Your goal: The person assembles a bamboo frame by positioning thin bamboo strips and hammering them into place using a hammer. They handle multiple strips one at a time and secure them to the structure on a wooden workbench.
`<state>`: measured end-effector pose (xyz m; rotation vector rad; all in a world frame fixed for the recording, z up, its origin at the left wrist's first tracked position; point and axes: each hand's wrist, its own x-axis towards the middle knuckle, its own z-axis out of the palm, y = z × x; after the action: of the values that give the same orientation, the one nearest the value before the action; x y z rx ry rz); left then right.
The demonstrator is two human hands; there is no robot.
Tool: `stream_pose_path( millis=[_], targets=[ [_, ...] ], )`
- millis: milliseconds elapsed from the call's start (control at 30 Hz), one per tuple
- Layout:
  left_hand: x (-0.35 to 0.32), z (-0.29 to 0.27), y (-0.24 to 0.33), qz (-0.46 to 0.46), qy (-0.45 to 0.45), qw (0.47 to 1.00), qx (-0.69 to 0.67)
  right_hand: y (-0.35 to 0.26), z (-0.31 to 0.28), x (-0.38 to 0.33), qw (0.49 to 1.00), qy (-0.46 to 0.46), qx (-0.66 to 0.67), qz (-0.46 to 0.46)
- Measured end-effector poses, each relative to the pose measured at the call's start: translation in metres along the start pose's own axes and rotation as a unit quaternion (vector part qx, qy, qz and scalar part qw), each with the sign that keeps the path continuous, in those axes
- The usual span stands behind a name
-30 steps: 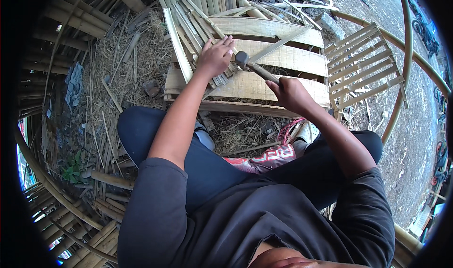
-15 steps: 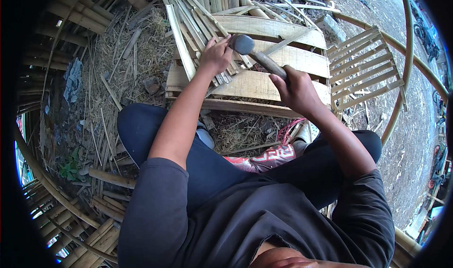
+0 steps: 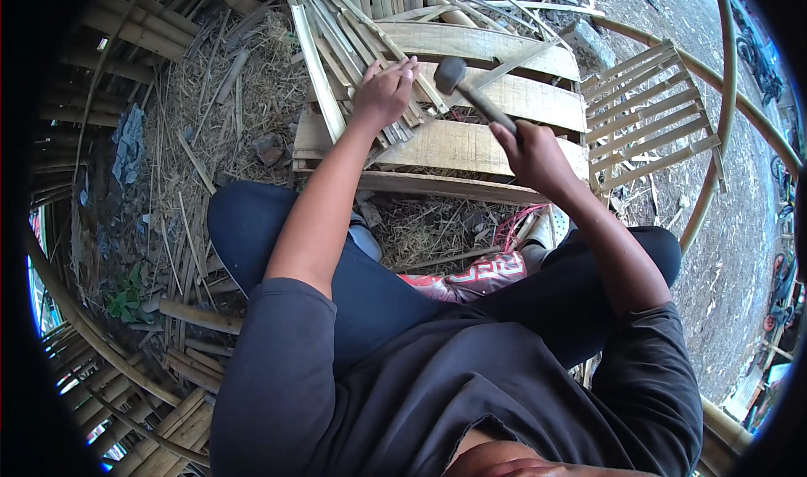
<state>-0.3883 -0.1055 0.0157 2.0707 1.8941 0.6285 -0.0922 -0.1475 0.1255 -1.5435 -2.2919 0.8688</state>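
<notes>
My right hand [image 3: 540, 155] is closed around the wooden handle of a hammer [image 3: 486, 107]. Its dark, blunt head is raised over the slatted wooden bench, just right of my left hand [image 3: 385, 97]. That left hand lies over a bundle of split bamboo strips [image 3: 343, 50], its fingers drawn together near one strip's upper side. Whatever is between those fingertips is too small or hidden to make out. The strips rest slantwise across the left part of the bench [image 3: 471, 147], whose broad pale planks have gaps between them.
A small bamboo slat rack [image 3: 647, 115] leans at the bench's right end. Beyond it, a curved bamboo pole [image 3: 725, 82] arches over the grey ground. A concrete block [image 3: 588, 44] sits behind the bench. Straw and bamboo offcuts [image 3: 235, 115] litter the left side. A red-and-white bag [image 3: 479, 282] lies between my legs.
The hammer has moved right and slightly up, away from my left hand, and my right hand has shifted right and a little lower. My left hand stays at the strips with a slight shift.
</notes>
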Motion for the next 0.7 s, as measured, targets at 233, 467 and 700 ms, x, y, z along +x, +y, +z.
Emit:
stream_pose_path(
  millis=[233,467,700],
  targets=[
    [0.002,-0.003,0.003,-0.003,-0.006,1.000,-0.017,0.023,0.024,0.003,0.999,-0.030,-0.027,-0.021],
    [0.002,-0.005,0.008,-0.008,0.007,1.000,-0.005,0.011,0.017,0.008,0.999,-0.036,-0.025,0.009],
    [0.002,-0.011,0.011,-0.026,-0.022,0.999,-0.007,-0.013,-0.014,-0.014,0.978,0.092,0.102,-0.158]
  ],
)
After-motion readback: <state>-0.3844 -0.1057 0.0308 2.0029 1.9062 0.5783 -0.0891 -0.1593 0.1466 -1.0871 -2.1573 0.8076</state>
